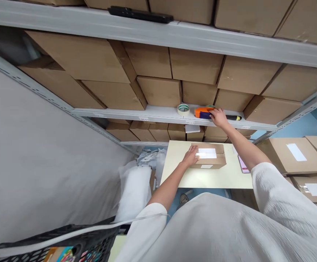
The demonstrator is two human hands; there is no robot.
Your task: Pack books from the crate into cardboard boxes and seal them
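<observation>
A small cardboard box (211, 159) with a white label on top sits on a pale yellow table (202, 178). My left hand (190, 157) rests against the box's left side, fingers spread on it. My right hand (218, 117) reaches up to the grey shelf (158, 113) and closes over an orange and blue tape dispenser (203, 112) lying there. A roll of tape (183, 108) lies on the shelf just left of the dispenser. A black and yellow pen-like tool (234, 118) lies to the right of my hand.
Brown cardboard boxes (153, 91) fill the shelf rows behind and above. More labelled boxes (295, 154) are stacked at the right. White packing material (135, 185) lies left of the table. A black plastic crate (65, 243) is at the bottom left. A grey wall is at left.
</observation>
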